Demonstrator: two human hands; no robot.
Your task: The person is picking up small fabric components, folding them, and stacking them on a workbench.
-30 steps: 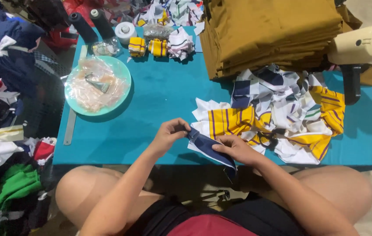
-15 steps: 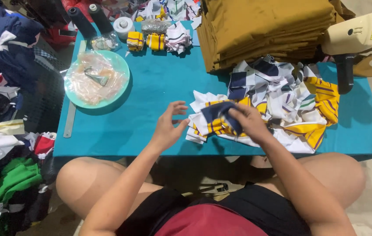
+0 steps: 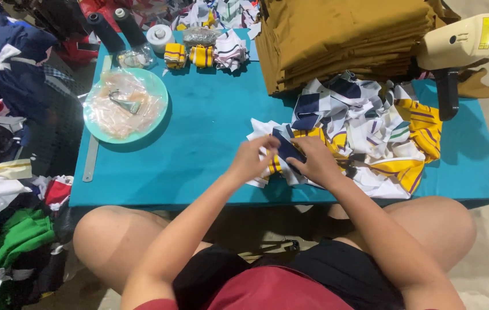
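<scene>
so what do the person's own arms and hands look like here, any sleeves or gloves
Both arms are bare from the upper arm down, with no sleeves showing. The left hand and the right hand wear no gloves, and no rings, watch or bracelets can be made out. Lower in the head view there is a dark red top over black shorts, with bare knees.

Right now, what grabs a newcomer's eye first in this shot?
Both hands, left hand and right hand, meet over a dark navy fabric piece at the near edge of the teal table. To the right of them sprawls a heap of striped white, navy and yellow fabric pieces. Behind that rises a tall stack of folded mustard cloth.
</scene>
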